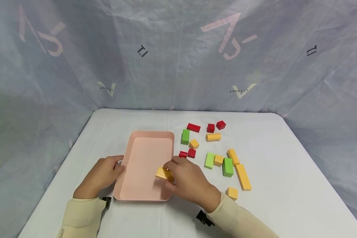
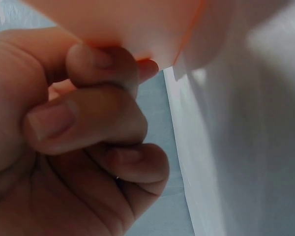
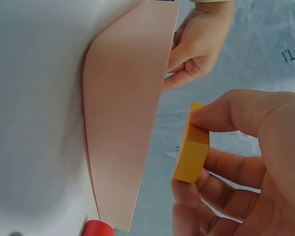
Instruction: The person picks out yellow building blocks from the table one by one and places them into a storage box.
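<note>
In view: 1 pink tray (image 1: 144, 155), 2 hands (image 1: 104, 172), 1 table (image 1: 285, 172), 15 blocks (image 1: 191, 153). By colour: 5 red blocks (image 1: 193, 128), 3 green blocks (image 1: 227, 167), 7 yellow blocks (image 1: 218, 160). Yellow split: 3 cubes (image 1: 232, 193), 2 cylinders (image 1: 213, 137), 1 long bar (image 1: 243, 177), 1 piece (image 1: 165, 174) in right hand (image 1: 188, 179). Other 14 lie right of tray.

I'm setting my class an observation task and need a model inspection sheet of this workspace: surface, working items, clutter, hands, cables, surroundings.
Surface: white table, partly shadowed near the hands.
Working items: pink tray; a yellow block held above its rim; red blocks, green blocks and other yellow blocks scattered to the tray's right.
Clutter: nothing seen beyond those blocks.
Left hand: touches the tray's left side; whether it grips is unclear.
Right hand: holds the yellow block between thumb and fingers.
Cables: nothing seen.
Surroundings: grey printed backdrop behind the table.
</note>
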Available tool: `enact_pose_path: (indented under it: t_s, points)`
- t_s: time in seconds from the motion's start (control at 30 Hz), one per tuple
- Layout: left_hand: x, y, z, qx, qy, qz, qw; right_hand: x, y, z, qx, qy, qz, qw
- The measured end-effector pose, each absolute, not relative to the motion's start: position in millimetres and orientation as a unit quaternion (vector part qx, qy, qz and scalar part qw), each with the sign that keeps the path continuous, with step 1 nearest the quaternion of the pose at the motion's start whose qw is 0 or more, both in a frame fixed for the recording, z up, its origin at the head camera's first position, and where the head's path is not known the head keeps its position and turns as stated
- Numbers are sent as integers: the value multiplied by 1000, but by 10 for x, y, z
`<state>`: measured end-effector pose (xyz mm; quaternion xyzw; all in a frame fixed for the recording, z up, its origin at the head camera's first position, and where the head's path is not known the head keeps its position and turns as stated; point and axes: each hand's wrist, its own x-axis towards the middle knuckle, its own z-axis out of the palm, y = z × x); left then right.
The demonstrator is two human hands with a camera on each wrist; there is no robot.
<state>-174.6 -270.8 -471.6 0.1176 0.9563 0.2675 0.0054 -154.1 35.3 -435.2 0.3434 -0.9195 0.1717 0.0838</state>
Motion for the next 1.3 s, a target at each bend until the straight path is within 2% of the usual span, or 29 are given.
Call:
enact_pose_path:
  t_s: [0.5,1.3]
  points:
    - [-1750,-2708,-4707,121,955,271,5,-1566,283,-4377,349,-919,174,64]
    - [-1743,-2701,-4710,117,955,271,5,-1519,218,-4471,355,-918,160,70]
